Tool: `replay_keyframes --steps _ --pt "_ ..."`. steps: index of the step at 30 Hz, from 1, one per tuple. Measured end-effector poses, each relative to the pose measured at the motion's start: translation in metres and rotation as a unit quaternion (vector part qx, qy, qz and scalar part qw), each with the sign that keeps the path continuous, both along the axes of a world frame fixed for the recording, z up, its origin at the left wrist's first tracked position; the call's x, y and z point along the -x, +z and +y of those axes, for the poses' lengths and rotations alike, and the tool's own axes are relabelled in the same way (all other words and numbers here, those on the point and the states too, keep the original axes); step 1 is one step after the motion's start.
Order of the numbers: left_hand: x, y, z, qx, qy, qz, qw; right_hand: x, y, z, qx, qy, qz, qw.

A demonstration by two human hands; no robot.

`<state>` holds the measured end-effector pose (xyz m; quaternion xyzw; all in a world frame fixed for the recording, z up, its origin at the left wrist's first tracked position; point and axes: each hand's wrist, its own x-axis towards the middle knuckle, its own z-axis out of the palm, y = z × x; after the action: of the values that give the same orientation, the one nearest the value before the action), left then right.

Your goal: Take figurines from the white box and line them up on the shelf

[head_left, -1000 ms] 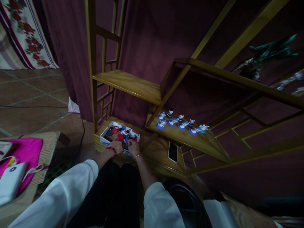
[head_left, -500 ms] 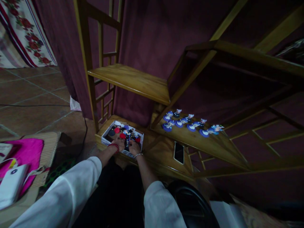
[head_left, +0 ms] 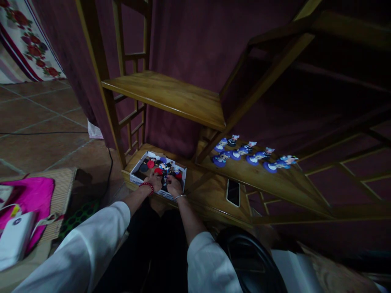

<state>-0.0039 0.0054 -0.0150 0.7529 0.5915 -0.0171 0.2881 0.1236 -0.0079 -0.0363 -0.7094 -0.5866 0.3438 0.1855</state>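
Note:
A small white cardboard box (head_left: 136, 169) sits on the lowest board of a wooden shelf unit (head_left: 171, 92). It holds several small figurines on red, blue and dark round bases. My left hand (head_left: 154, 182), with a red bead bracelet at the wrist, and my right hand (head_left: 173, 185), with a thin bangle, both reach into the box's near side among the figurines. Their fingers are hidden, so what they grip is unclear. A row of several blue-based figurines (head_left: 244, 154) stands on the middle board to the right.
A dark phone (head_left: 233, 192) lies flat on the lowest board right of the box. A pink bag (head_left: 29, 194) and a white pouch (head_left: 14, 240) rest on a woven mat at the left. A black cable (head_left: 45, 132) crosses the tiled floor. Maroon curtains hang behind the shelves.
The view has dropped and moved closer to the shelves. Both hands stay in the box, shifting only slightly among the figurines.

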Motion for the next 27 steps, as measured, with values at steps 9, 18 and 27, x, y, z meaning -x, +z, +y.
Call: replay_keyframes --steps 9,18,27 --pt "-0.001 0.008 -0.008 -0.036 0.013 0.027 0.999 -0.001 -0.001 -0.003 -0.037 0.004 0.020 0.999" --pt "-0.002 0.014 -0.004 -0.007 0.055 0.030 0.998 -0.003 -0.009 -0.001 -0.071 -0.024 0.167 0.983" --pt "-0.008 0.010 0.002 -0.007 0.119 0.035 0.992 -0.005 -0.015 0.004 -0.060 -0.033 0.114 0.991"
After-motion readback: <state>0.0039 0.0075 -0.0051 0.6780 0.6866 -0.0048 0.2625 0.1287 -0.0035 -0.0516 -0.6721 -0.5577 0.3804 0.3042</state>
